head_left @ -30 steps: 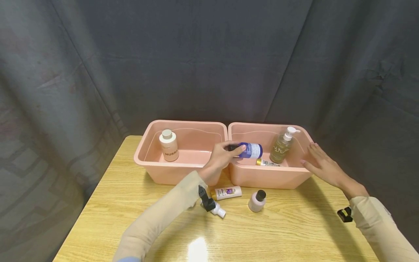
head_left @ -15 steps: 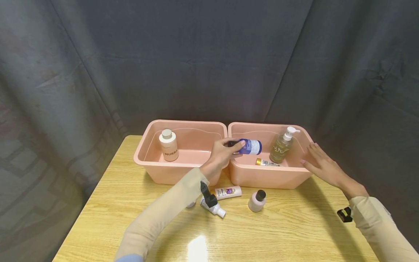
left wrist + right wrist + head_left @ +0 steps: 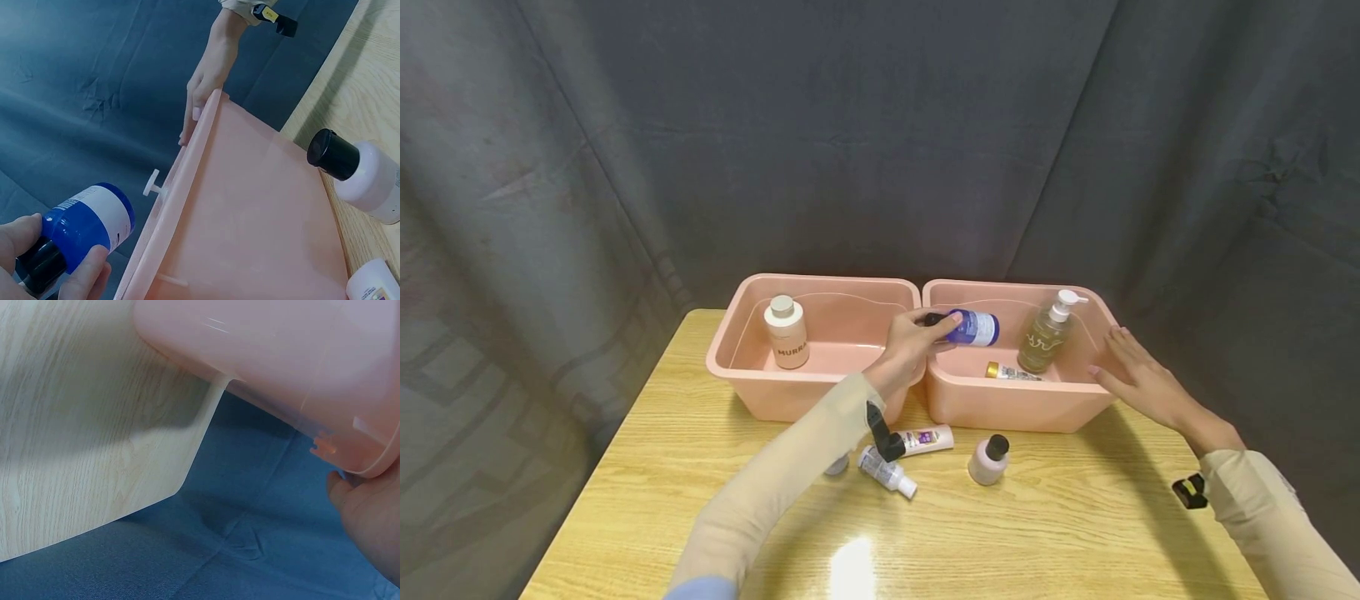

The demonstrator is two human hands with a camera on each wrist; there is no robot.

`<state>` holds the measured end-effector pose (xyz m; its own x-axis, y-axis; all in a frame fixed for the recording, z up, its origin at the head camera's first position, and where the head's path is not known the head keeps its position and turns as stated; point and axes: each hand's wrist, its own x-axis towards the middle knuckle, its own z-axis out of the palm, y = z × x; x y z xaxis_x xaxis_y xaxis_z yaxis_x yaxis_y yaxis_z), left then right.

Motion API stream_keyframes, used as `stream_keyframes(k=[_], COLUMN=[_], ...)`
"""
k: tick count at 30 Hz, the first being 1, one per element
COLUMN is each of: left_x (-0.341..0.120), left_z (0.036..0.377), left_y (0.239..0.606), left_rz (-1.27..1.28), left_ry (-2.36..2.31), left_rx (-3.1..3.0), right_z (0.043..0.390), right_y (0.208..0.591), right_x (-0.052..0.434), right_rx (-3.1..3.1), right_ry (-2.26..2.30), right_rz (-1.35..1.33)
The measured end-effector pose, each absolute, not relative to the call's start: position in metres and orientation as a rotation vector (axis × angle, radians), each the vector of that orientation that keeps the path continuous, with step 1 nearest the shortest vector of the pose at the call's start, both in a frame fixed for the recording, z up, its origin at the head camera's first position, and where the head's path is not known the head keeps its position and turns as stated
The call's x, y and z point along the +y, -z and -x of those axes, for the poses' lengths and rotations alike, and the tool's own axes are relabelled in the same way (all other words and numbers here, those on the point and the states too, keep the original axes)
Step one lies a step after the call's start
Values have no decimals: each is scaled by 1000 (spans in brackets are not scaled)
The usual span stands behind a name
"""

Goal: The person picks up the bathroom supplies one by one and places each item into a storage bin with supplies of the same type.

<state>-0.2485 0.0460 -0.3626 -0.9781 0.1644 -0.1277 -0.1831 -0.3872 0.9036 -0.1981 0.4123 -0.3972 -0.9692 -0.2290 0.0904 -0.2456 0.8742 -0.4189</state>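
At left, a pale bottle (image 3: pixel 788 337) stands in the left tub (image 3: pixel 812 400). The left hand (image 3: pixel 906 346) grips the blue bottle (image 3: pixel 973 328) near its black cap and has edged slightly toward the back, over the right tub (image 3: pixel 1007 410); the bottle seems not yet set down. Past the tube (image 3: pixel 1013 374) and pump bottle (image 3: pixel 1040 343), the right hand (image 3: pixel 1140 382), fingers extended, rests unmoved at that tub's right rim.

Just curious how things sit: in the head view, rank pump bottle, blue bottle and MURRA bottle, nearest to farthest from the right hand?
1. Pump bottle, in the right bin
2. Blue bottle, in the left hand
3. MURRA bottle, left bin
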Motion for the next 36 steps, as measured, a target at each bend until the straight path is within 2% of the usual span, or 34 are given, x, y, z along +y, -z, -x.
stream_keyframes(k=[36], left_x=[59], left_z=[271], left_y=[355], left_rz=[161], left_ry=[-2392], left_rx=[1766], right_z=[197], right_y=[397], right_x=[412], right_rx=[-2994], right_ry=[-685], right_rz=[-398])
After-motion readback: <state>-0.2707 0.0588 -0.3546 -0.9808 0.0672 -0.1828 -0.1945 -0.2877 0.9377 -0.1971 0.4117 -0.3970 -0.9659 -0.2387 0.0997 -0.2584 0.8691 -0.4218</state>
